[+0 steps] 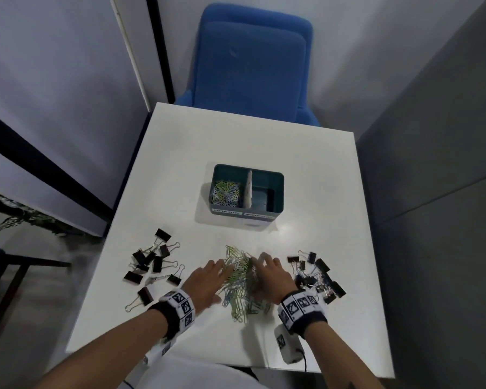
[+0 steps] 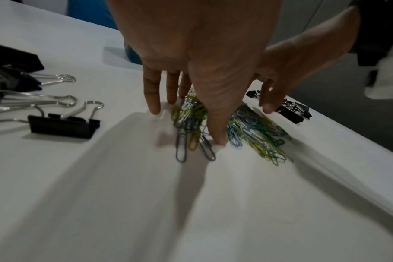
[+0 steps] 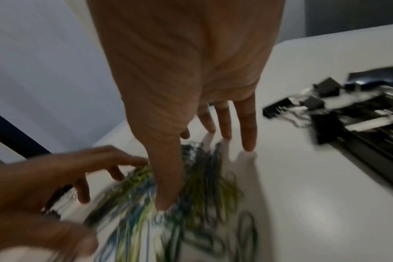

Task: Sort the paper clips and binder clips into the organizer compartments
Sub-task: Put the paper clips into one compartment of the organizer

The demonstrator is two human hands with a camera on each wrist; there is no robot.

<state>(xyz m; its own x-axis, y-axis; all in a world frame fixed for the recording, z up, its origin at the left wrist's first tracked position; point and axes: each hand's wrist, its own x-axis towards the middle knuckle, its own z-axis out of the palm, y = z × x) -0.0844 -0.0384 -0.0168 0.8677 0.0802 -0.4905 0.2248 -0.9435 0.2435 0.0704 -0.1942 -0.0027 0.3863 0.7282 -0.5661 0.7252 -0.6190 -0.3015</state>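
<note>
With fingers spread and straight, the left hand [image 1: 205,279] and right hand [image 1: 272,273] flank the paper clips [image 1: 242,279] heaped on the near tabletop [image 1: 306,164], well short of the organizer [image 1: 275,197]; scooping too loosely would probably scatter clips into the binder clips [image 1: 314,273] alongside.

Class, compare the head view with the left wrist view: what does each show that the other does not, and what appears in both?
Only the head view shows the teal plastic organizer whole: coloured paper clips in its left compartment, its right one holding no clips. It also shows the blue upholstered chair and both marker wristbands.

Only the left wrist view shows, close up, the left hand with its straight fingers touching the white table.

Both show the loose pile of coloured wire paper clips between the left hand and right hand, with black metal binder clips on either side.
</note>
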